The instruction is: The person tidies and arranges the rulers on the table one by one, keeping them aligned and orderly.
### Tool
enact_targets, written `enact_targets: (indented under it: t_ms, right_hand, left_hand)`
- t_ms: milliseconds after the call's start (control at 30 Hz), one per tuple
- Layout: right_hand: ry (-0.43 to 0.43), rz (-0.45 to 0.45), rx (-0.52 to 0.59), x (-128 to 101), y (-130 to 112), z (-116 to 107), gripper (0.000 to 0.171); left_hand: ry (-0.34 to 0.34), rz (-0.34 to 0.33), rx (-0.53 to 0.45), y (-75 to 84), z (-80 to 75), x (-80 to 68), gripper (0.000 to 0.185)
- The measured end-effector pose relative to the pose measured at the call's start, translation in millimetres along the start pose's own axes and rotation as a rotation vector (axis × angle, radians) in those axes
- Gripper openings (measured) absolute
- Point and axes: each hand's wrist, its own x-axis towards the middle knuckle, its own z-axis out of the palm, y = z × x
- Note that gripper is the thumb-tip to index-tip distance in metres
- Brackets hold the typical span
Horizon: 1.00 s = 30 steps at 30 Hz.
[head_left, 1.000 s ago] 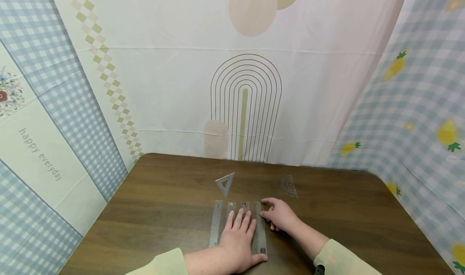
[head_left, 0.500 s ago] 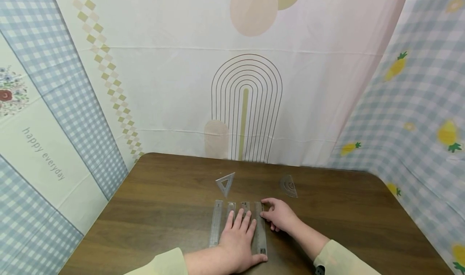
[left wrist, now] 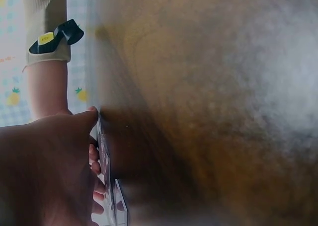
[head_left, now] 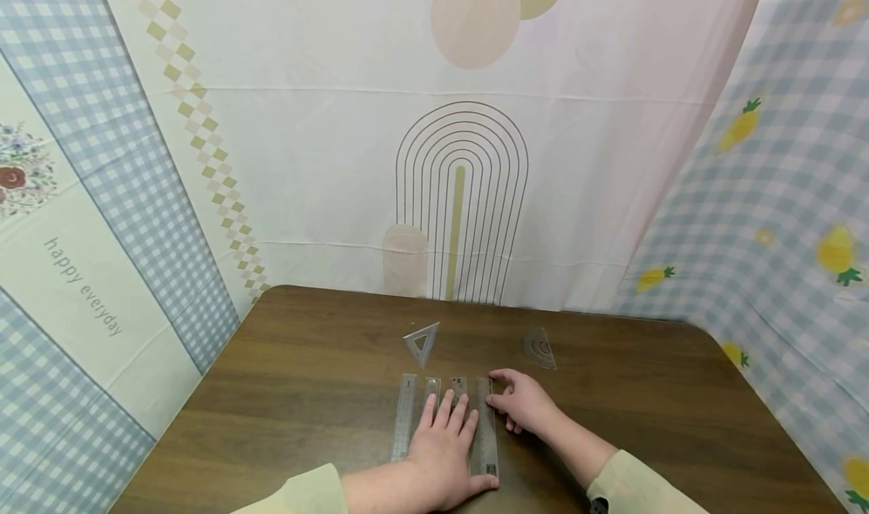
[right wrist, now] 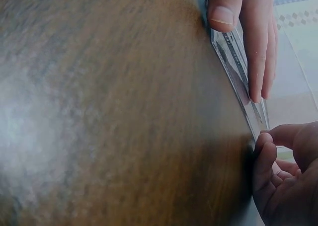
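Four clear straight rulers are counted on the brown table [head_left: 305,393], laid side by side with their long edges running near to far: the leftmost ruler [head_left: 403,416], a second ruler [head_left: 431,387], a third ruler [head_left: 458,386] and the rightmost ruler [head_left: 485,438]. The leftmost ruler lies bare along its whole length. The left hand [head_left: 444,442] is laid flat over the second and third rulers, fingers straight and slightly spread, pressing down rather than curled round anything; only the far ends of those two rulers are seen beyond the fingertips. Its thumb rests against the near part of the rightmost ruler, as is confirmed in the right wrist view, where the thumb and fingers are seen on the ruler's clear edge [right wrist: 238,62]. The right hand [head_left: 524,404] is placed just right of the row, near its far end, with fingers curled and the fingertips together against the right edge of the rightmost ruler; whether that edge is pinched or merely touched cannot be told. In the left wrist view the left hand [left wrist: 44,171] is seen from close, with the ruler edge [left wrist: 105,176] standing beside it. Beyond the row, one clear set square [head_left: 422,342] lies left of centre, and one clear protractor [head_left: 540,347] lies well apart to its right. Two pale sleeves are seen at the near edge. Patterned cloth is hung behind the table and at both sides.
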Motion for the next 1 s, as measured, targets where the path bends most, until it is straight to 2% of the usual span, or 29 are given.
enact_targets:
  t_ms: [400, 633, 1000]
  right_hand:
    - [0.013, 0.011, 0.062, -1, 1, 1, 0.047]
    - [0.039, 0.004, 0.081, -3, -5, 0, 0.044]
    - [0.063, -0.024, 0.138, -3, -19, -5, 0.047]
  left_hand:
    - [0.041, -0.016, -0.037, -3.4, -3.3, -3.4, 0.096]
    - [0.062, -0.021, -0.074, -8.9, 0.1, -0.9, 0.093]
    - [0.102, -0.041, -0.158, -19.3, -13.7, -1.0, 0.087]
